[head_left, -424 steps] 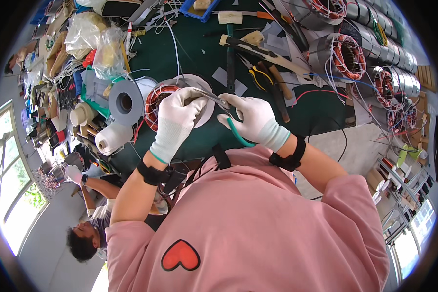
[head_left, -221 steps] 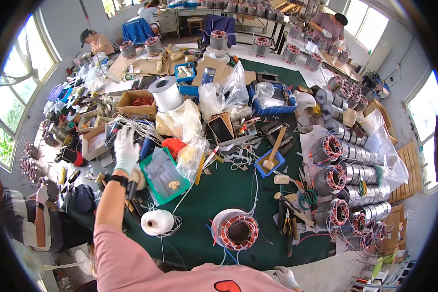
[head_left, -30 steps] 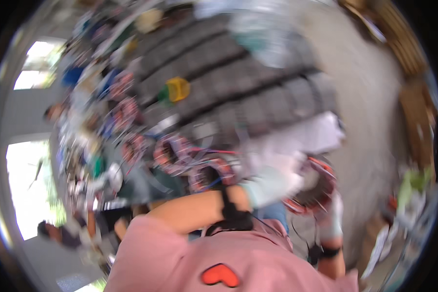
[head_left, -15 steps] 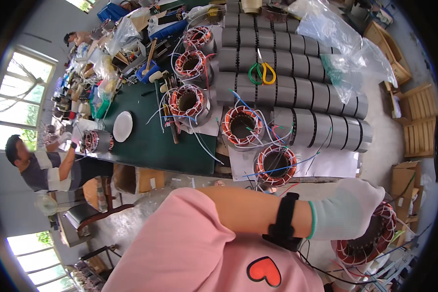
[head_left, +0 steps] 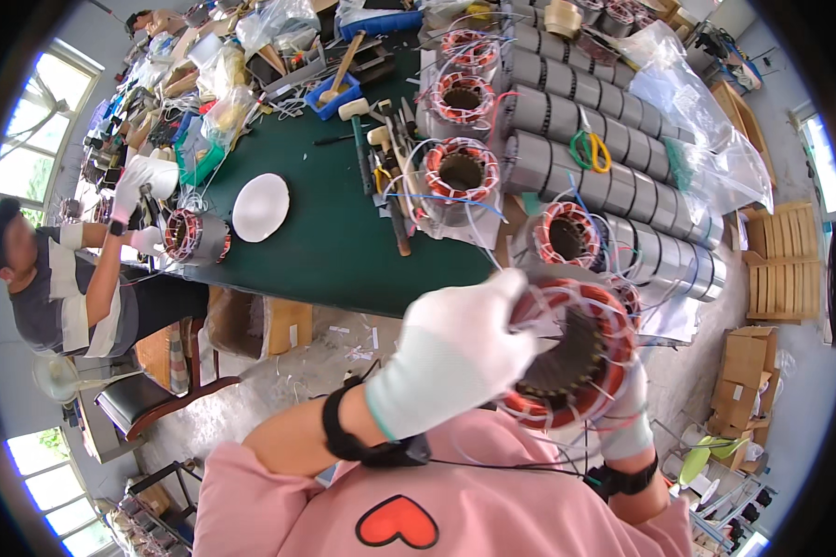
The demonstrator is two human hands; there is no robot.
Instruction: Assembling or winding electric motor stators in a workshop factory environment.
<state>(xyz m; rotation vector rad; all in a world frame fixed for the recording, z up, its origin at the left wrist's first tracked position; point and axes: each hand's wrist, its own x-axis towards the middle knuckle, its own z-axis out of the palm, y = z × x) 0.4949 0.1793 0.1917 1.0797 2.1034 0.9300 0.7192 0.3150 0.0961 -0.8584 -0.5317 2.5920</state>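
In front of my chest I hold a motor stator (head_left: 578, 351), a grey ring with red copper windings laced in white cord. My gloved left hand (head_left: 460, 345) grips its left rim, fingers curled over the windings. My gloved right hand (head_left: 630, 418) supports the right side from below; the stator partly hides its fingers. Just beyond the held stator, another wound stator (head_left: 567, 232) with blue and white leads stands on the table, and one more (head_left: 627, 295) is mostly covered by it. A further stator (head_left: 462, 172) stands to the left of these.
Rows of bare grey stator cores (head_left: 613, 190) fill the table's right side, with green-and-yellow-handled scissors (head_left: 590, 150) on top. Mallets (head_left: 358, 121) and a white plate (head_left: 261, 208) lie on the green tabletop (head_left: 334, 269). At left, a person (head_left: 93, 278) handles another stator (head_left: 195, 237).
The stator has come from the far right to in front of my chest. My left arm has drawn back with it, and my right hand now shows plainly. The view has shifted.
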